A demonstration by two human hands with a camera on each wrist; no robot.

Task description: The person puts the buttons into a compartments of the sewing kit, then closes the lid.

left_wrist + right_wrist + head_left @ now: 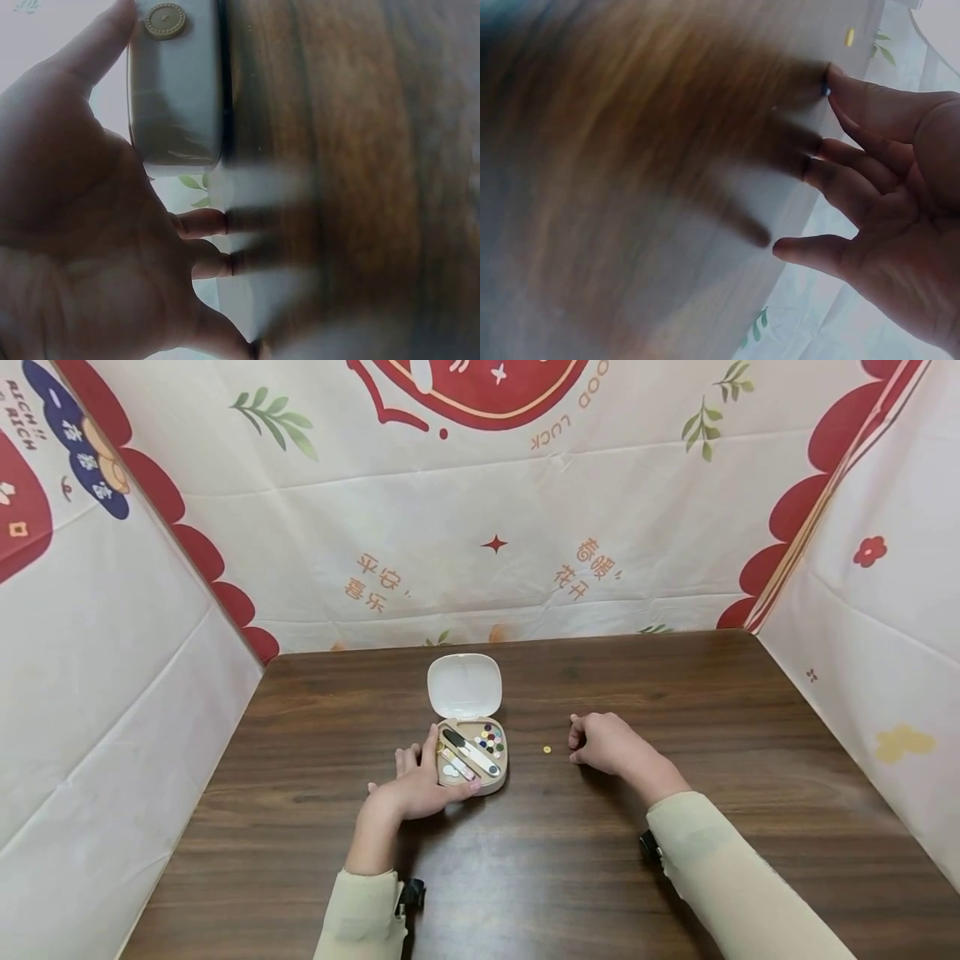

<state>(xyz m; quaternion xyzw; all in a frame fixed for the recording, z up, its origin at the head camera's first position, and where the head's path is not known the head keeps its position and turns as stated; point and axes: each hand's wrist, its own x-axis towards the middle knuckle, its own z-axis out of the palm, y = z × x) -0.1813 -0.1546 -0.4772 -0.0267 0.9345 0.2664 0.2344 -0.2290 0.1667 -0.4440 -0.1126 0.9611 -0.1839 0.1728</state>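
An open sewing kit box (492,787) stands on the table, its white lid (464,687) tipped back. Inside are dark-and-white tweezers (471,752) and several coloured buttons (491,739). My left hand (420,789) grips the box's near left corner between thumb and index finger; its other fingers are spread on the table. A round stud (165,21) shows on the box's front in the left wrist view. My right hand (611,745) is down at the table, thumb and index finger pinching a small blue button (826,91). A yellow button (547,749) lies between that hand and the box.
The brown wooden table (540,877) has printed white cloth (420,518) hanging behind it and at both sides. Inside the box, white round pieces (450,770) lie in the left compartment.
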